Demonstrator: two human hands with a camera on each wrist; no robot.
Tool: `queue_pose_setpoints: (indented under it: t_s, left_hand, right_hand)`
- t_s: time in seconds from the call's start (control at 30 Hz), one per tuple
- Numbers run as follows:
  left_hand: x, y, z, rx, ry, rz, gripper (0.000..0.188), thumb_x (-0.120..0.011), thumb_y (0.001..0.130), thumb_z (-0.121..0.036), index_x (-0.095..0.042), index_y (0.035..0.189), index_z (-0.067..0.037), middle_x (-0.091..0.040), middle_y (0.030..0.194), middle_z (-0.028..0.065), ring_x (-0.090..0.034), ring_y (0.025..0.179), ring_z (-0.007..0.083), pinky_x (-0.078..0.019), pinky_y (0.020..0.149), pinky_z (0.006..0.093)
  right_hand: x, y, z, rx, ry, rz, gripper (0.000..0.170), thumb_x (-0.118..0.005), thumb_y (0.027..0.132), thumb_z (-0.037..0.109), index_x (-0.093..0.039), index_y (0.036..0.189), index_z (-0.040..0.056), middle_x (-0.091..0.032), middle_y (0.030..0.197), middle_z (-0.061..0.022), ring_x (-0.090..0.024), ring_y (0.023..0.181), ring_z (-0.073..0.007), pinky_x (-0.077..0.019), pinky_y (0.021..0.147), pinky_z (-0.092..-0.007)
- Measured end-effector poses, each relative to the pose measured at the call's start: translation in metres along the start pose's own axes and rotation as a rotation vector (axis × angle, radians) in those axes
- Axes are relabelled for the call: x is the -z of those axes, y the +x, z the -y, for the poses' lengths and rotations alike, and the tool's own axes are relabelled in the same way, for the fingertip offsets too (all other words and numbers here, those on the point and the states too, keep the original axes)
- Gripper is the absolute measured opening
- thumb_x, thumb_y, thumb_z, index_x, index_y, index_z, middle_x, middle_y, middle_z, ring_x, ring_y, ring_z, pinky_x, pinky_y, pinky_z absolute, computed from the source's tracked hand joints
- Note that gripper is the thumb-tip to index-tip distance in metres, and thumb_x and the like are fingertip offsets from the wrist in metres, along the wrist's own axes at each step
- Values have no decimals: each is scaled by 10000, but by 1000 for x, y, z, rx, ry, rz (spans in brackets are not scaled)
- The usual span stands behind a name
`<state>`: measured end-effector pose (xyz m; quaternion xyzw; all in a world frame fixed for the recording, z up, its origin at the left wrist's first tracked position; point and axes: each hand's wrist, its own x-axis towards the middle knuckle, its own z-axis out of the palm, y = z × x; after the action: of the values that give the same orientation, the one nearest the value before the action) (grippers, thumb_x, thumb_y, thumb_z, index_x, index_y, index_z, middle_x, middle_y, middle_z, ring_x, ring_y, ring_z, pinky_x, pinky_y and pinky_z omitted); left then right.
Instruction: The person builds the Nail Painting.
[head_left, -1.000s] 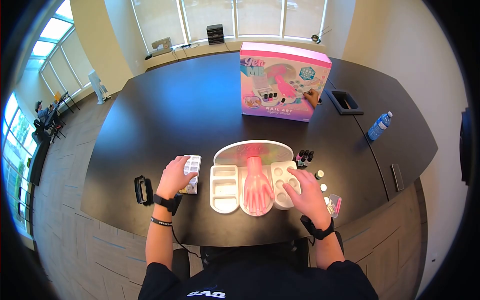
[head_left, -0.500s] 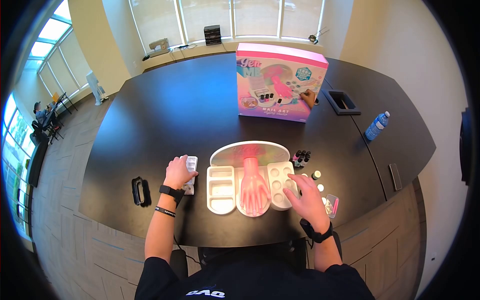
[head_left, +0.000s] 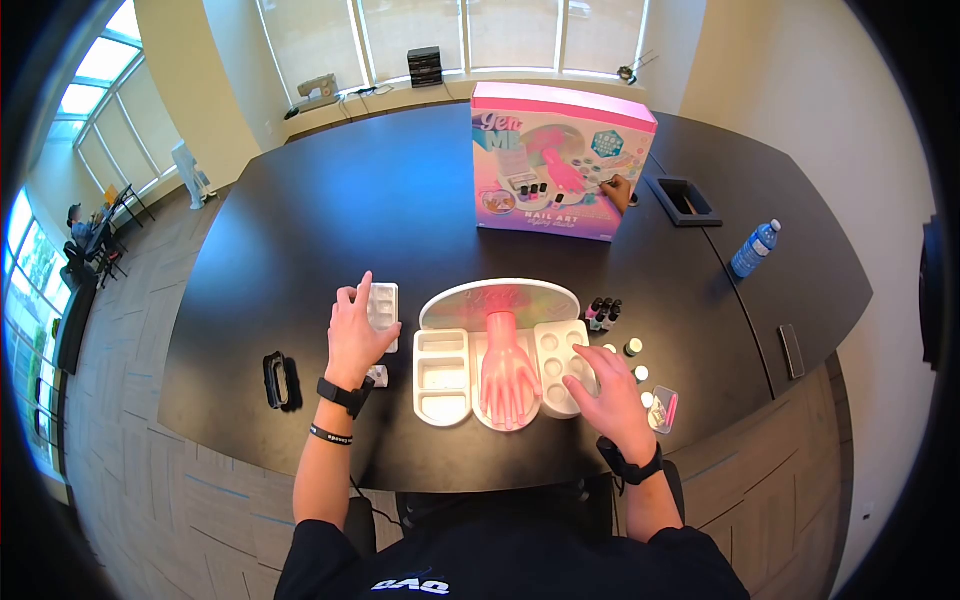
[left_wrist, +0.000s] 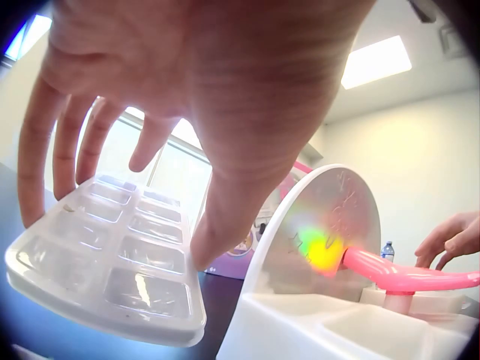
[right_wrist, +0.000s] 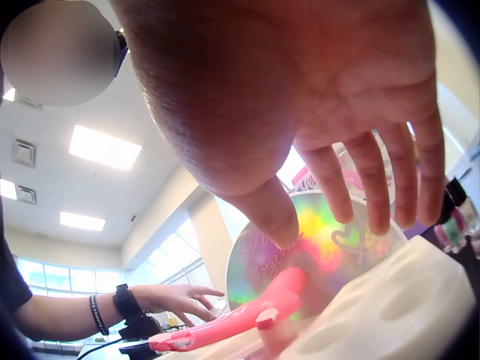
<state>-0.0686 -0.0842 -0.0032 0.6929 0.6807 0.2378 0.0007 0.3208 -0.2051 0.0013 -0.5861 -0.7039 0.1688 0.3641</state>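
With thumb and fingers along opposite long sides, my left hand (head_left: 357, 332) grips a white tray of small compartments (left_wrist: 112, 251), left of the nail art stand. My right hand (head_left: 612, 398) is spread over the stand's round-welled palette (head_left: 553, 352), holding nothing, thumb apart from the fingers. Between the hands, a pink model hand (head_left: 510, 382) lies palm down in the stand's middle. Behind it rises a shiny rainbow backboard (left_wrist: 319, 232). A tray with three sections (head_left: 442, 358) forms the stand's left side. Close to my left wrist sits a small white item (head_left: 377, 376), partly hidden.
Nail polish bottles (head_left: 604, 314) and small white-capped jars (head_left: 633, 347) stand right of the palette, near a clear case (head_left: 664, 410). A pink box (head_left: 560, 165) stands behind. A black strap-like object (head_left: 280, 382) lies far left; a water bottle (head_left: 755, 250) stands right.
My left hand has moved the compartment tray away from me, uncovering the small white item behind it. My right hand has stayed over the palette.
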Motion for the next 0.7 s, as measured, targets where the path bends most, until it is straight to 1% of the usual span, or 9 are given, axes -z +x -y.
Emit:
queue_pose_setpoints:
  t_s: [0.03, 0.07, 0.13, 0.27, 0.33, 0.4, 0.47, 0.53, 0.7]
  left_hand:
    - [3, -1, -4, -44, -30, -76, 1006, -945, 747, -291, -490, 1626, -113, -562, 1360, 195, -643, 1163, 388, -600, 952, 510]
    - [6, -3, -8, -43, -29, -74, 1006, -945, 747, -291, -490, 1626, -113, -562, 1360, 195, -643, 1163, 388, -600, 952, 510]
    - [13, -5, -20, -112, -150, -187, 960, -944, 756, -278, -511, 1592, -87, -555, 1353, 204, -640, 1178, 401, -582, 969, 500]
    - [19, -16, -51, -65, -334, -190, 912, -952, 749, -272, -536, 1536, -68, -538, 1357, 208, -637, 1189, 410, -568, 983, 494]
    - [13, -21, -59, -127, -297, -287, 885, -960, 742, -201, -543, 1513, -82, -518, 1381, 154, -671, 1069, 292, -657, 806, 400]
    - [10, -25, -68, -138, -301, -298, 876, -959, 740, -208, -523, 1491, -87, -506, 1377, 157, -660, 1080, 308, -647, 807, 410]
    - [7, -29, -79, -86, -386, -267, 879, -957, 738, -226, -501, 1473, -68, -473, 1346, 198, -603, 1169, 417, -548, 981, 498]
    - [1, -32, -86, -80, -402, -250, 872, -952, 742, -222, -479, 1459, -75, -454, 1340, 191, -582, 1199, 415, -544, 979, 507]
    - [-14, -36, -92, -106, -323, -316, 855, -955, 749, -235, -465, 1432, -82, -445, 1338, 193, -562, 1224, 427, -560, 935, 517]
  right_hand:
    - [-1, 0, 0, -3, 3, 2, 454, -780, 980, 227, -689, 1349, -22, -695, 1332, -197, -639, 1256, -420, -411, 1238, -534]
    - [-1, -1, -1, -4, 3, 2, 454, -780, 980, 227, -689, 1349, -22, -695, 1332, -197, -639, 1256, -420, -411, 1238, -534]
    - [-2, -1, 0, 5, -13, 11, 485, -786, 972, 216, -675, 1380, -23, -681, 1342, -201, -632, 1261, -417, -440, 1205, -514]
    - [-2, 0, 3, -2, 3, 13, 524, -791, 966, 205, -656, 1415, -28, -674, 1348, -211, -631, 1260, -414, -472, 1152, -489]
    - [-2, 0, 4, 16, 2, 3, 554, -794, 962, 199, -640, 1440, -35, -668, 1351, -219, -631, 1257, -415, -494, 1105, -475]
    - [-3, 0, 2, 19, -2, -1, 564, -797, 959, 212, -641, 1448, -21, -672, 1359, -217, -634, 1265, -407, -503, 1101, -466]
    - [-2, 0, 3, 20, -7, -6, 573, -799, 957, 224, -641, 1457, -6, -675, 1366, -214, -638, 1273, -399, -512, 1097, -457]
    - [-1, 0, 5, 28, 2, 4, 565, -797, 959, 197, -632, 1444, -42, -666, 1352, -225, -629, 1261, -419, -502, 1098, -480]
    - [-3, -2, 2, 6, -3, 21, 562, -806, 954, 212, -642, 1439, -21, -664, 1380, -218, -631, 1277, -408, -509, 1102, -467]
